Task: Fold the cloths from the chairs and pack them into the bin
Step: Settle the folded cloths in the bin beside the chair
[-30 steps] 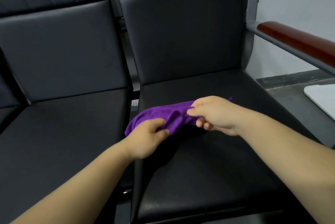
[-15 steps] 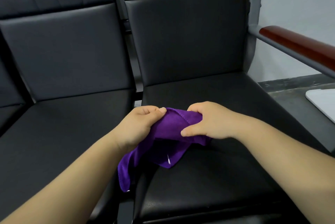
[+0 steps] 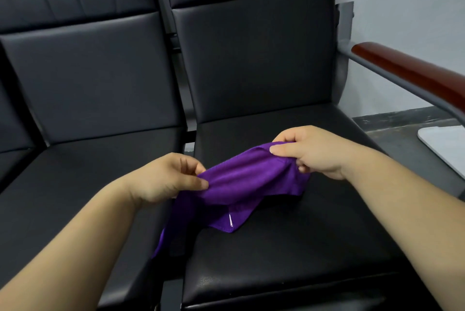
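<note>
Head camera, looking down at two hands holding a purple cloth (image 3: 249, 179) above a black padded chair seat (image 3: 289, 247). The left hand (image 3: 163, 179) pinches the cloth's left end; the right hand (image 3: 309, 152) pinches its upper right edge, the hands apart. The cloth sags between them, one corner resting on the seat, another hanging between the seat and a second black chair (image 3: 83, 159) on the left.

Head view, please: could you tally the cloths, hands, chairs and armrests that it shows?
Cloths: 1, the purple cloth
Hands: 2, the left hand and the right hand, both pinching it
Chairs: 3, the right chair, the middle chair and a sliver of the left chair
Armrests: 1, the wooden armrest
Total: 7
</note>
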The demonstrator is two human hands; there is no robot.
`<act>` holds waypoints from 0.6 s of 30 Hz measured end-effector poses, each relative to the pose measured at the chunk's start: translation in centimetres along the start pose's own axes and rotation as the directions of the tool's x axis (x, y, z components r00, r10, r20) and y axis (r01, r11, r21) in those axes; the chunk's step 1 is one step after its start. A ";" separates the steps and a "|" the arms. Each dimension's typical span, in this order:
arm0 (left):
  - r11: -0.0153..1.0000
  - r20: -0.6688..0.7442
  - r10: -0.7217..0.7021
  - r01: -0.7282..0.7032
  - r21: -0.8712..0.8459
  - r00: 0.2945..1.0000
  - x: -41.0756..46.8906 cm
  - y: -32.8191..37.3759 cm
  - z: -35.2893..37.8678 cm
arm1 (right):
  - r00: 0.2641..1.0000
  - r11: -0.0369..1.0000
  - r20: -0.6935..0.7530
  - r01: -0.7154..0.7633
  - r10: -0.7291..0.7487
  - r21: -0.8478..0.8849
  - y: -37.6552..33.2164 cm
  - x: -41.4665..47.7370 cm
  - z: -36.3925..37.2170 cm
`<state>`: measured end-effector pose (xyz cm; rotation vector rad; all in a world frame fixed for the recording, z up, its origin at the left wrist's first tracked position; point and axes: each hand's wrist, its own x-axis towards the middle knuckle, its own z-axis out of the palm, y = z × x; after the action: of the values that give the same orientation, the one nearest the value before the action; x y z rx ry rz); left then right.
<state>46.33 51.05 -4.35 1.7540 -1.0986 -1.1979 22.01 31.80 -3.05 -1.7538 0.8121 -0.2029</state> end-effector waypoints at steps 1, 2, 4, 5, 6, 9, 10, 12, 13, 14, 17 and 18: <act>1.000 -0.055 0.007 -0.007 -0.009 0.998 0.0 0.0 0.1 | 0.998 1.000 -0.055 -0.021 0.020 -0.006 0.1 0.0 0.0; 1.000 -0.114 0.018 -0.019 -0.014 0.993 0.0 0.0 0.4 | 0.993 0.999 -0.108 -0.048 0.047 -0.006 0.3 0.2 0.0; 0.999 -0.216 0.032 -0.037 -0.019 0.976 0.1 0.0 0.9 | 0.977 0.990 -0.173 -0.111 0.124 0.082 0.4 0.3 0.1; 0.999 -0.249 0.044 -0.050 -0.015 0.968 0.1 0.2 1.3 | 0.970 0.978 -0.176 -0.138 0.166 0.157 0.3 0.3 0.3; 0.998 -0.271 0.067 -0.069 0.001 0.960 0.1 0.4 1.6 | 0.967 0.962 -0.167 -0.151 0.191 0.225 0.2 0.3 0.4; 0.993 -0.325 0.116 -0.119 0.009 0.939 0.1 1.1 2.1 | 0.986 0.939 -0.089 -0.104 0.140 0.327 -0.2 0.0 0.5; 0.993 -0.341 0.108 -0.120 -0.013 0.934 0.1 1.4 2.2 | 0.995 0.944 -0.045 -0.075 0.094 0.321 -0.2 -0.3 0.5; 0.990 -0.354 0.087 -0.121 -0.075 0.931 -0.1 1.8 2.3 | 1.000 0.986 0.016 -0.011 0.008 0.168 -0.3 -0.9 0.5; 0.988 -0.354 0.082 -0.123 -0.095 0.932 -0.2 1.9 2.4 | 1.000 0.999 0.017 0.021 -0.022 0.034 -0.4 -1.2 0.6; 0.987 -0.352 0.085 -0.127 -0.099 0.932 -0.3 2.0 2.6 | 0.999 0.995 -0.002 0.050 -0.051 -0.090 -0.4 -1.3 0.7; 0.986 -0.342 0.096 -0.137 -0.097 0.935 -0.3 2.2 2.9 | 0.994 0.985 -0.061 0.086 -0.096 -0.152 -0.5 -1.5 0.7; 0.985 -0.340 0.100 -0.141 -0.098 0.935 -0.4 2.3 3.0 | 0.994 0.989 -0.062 0.082 -0.090 -0.124 -0.4 -1.4 0.6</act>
<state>42.88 50.26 -3.07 1.6933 -0.8969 -0.8344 21.42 33.21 -2.51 -1.9074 0.8125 -0.2767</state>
